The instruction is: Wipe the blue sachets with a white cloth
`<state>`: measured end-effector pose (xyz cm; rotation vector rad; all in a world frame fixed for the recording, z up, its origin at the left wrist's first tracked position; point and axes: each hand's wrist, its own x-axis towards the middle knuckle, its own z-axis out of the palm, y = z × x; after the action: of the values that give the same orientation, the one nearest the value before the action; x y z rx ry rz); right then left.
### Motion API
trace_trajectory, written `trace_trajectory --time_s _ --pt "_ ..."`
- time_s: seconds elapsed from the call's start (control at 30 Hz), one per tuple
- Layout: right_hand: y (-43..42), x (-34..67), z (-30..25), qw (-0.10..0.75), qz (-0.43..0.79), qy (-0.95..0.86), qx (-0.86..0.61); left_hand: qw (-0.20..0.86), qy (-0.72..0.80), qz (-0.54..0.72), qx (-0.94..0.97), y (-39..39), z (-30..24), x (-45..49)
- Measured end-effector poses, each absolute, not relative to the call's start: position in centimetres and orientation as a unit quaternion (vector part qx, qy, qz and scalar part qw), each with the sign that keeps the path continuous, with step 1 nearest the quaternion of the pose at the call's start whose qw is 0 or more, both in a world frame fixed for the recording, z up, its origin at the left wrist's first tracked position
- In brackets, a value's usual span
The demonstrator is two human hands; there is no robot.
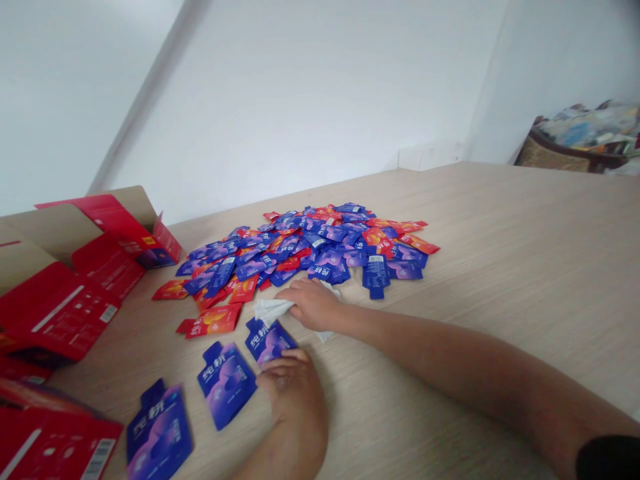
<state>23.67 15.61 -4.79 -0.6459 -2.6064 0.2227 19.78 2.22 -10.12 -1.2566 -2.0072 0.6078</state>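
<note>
Two bare hands work over a pale wood-grain tabletop [500,247]. Closest in, the left hand [293,400] lies with its fingers curled and bunched at the lower end of a blue sachet [267,341]; whether they pinch it, I cannot tell. To that sachet's left, a second blue sachet [227,385] and a third blue sachet [159,430] lie flat, well apart from each other. The right hand [313,303] reaches across from a dark sleeve [610,460], palm down, fingers pressed together on a crumpled white wipe [270,310] that sticks out on both sides. Its fingertips sit just short of a loose heap of blue and red sachets [320,250], and a stray red sachet [210,320] lies just below it. Opened red cartons [55,313] crowd the table's left side. Farther off rise a white wall [300,100] and, at far right, a woven container [565,157] piled with colourful things.
</note>
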Motion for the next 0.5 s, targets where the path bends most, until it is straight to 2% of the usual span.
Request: trace_trajectory --time_s 0.07,0.13,0.27,0.37,0.5 --pt "15.0 23.6 -4.2 0.258 0.099 -0.939 -0.207 0.345 -0.775 0.232 -0.477 2.3 -10.1 19.8" --pt "14.1 23.4 -3.9 0.257 0.111 -0.947 -0.155 0.340 -0.779 0.221 -0.477 2.2 -9.9 19.7" --pt "13.1 22.8 -4.5 0.169 0.099 -0.979 -0.054 0.314 -0.779 0.174 -0.515 1.9 -9.3 19.3" --pt "13.3 22.6 -5.2 0.140 0.075 -0.986 -0.059 0.307 -0.778 0.160 -0.525 1.8 -9.1 19.2" --pt "14.5 22.9 -5.6 0.132 0.044 -0.984 -0.111 0.357 -0.748 0.197 -0.524 1.7 -9.1 19.0"
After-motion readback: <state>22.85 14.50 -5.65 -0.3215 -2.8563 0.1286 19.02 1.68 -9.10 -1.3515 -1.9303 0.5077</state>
